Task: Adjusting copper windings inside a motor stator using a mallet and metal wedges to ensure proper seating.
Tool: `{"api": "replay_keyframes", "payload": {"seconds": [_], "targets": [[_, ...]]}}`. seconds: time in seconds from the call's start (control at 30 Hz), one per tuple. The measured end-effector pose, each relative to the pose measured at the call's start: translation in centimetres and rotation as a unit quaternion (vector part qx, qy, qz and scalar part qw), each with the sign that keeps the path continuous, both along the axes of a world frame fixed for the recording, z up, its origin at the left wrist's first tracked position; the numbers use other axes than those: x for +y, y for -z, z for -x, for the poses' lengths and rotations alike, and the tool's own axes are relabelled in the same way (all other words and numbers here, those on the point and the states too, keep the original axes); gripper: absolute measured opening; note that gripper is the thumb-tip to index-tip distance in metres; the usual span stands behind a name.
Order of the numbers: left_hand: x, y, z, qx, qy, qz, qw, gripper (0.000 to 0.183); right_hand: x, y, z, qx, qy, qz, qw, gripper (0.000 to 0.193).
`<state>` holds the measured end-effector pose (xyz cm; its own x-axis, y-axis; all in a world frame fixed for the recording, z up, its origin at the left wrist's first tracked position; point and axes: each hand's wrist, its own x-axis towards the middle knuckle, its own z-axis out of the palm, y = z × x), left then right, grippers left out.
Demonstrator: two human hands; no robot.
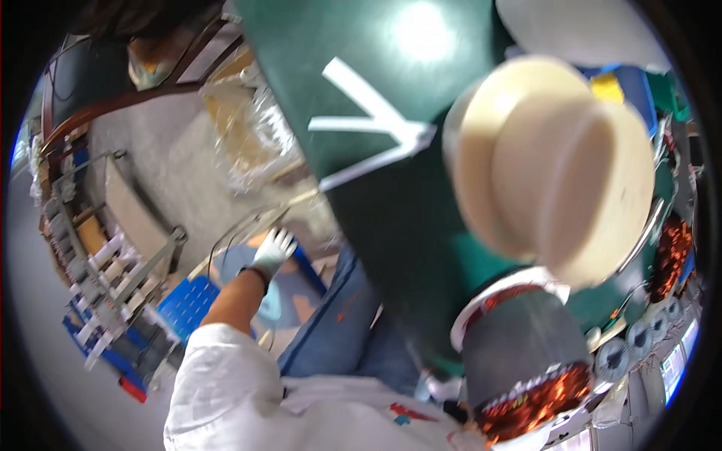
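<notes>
My left hand (pixel 274 249), in a white glove, reaches down beside the table with its fingers stretched apart and nothing visible in them. Below it are a blue plastic stool or crate (pixel 189 304) and a patterned surface. What looks like my right hand (pixel 444 388), in a white glove, is at the lower left side of a motor stator (pixel 519 342). Its fingers are hidden. The stator is a dark grey cylinder with copper windings at its ends. Beyond it, a large cream flanged cylinder (pixel 553 165) stands blurred on the green table.
Several white strips (pixel 376 124) lie fanned out on the green table (pixel 406 225). To the left, a plastic-wrapped box (pixel 252 128) and a cart (pixel 139 210) are on the floor. Copper coils (pixel 671 252) and grey wire rolls (pixel 628 349) sit at the right.
</notes>
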<state>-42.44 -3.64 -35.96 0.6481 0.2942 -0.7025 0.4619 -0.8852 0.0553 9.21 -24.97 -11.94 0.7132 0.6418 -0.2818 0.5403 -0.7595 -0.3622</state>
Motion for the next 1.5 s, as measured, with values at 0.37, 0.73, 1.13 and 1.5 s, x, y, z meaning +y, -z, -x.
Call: {"api": "replay_keyframes", "payload": {"seconds": [0.37, 0.73, 1.13, 1.5], "targets": [[-5.4, 14.4, 3.4, 0.162, -0.16, 0.017, 0.974, 0.036, 0.6, 2.0, -0.1, 0.014, 0.045, -0.046, 0.998, 0.046], [11.9, 6.4, -11.5, 0.07, -0.108, 0.108, 0.986, 0.031, 2.2, 0.6, -2.1, -0.044, 0.044, -0.137, 0.989, 0.046], [21.0, -2.8, -24.4, -0.292, 0.161, 0.106, 0.937, 0.027, 1.9, -3.6, -0.3, -0.195, -0.074, -0.162, 0.964, 0.037], [20.0, -35.2, -32.4, -0.685, 0.123, -0.283, 0.66, 0.065, -2.9, -5.0, 12.5, -0.137, 0.052, -0.174, 0.974, 0.031]]}}
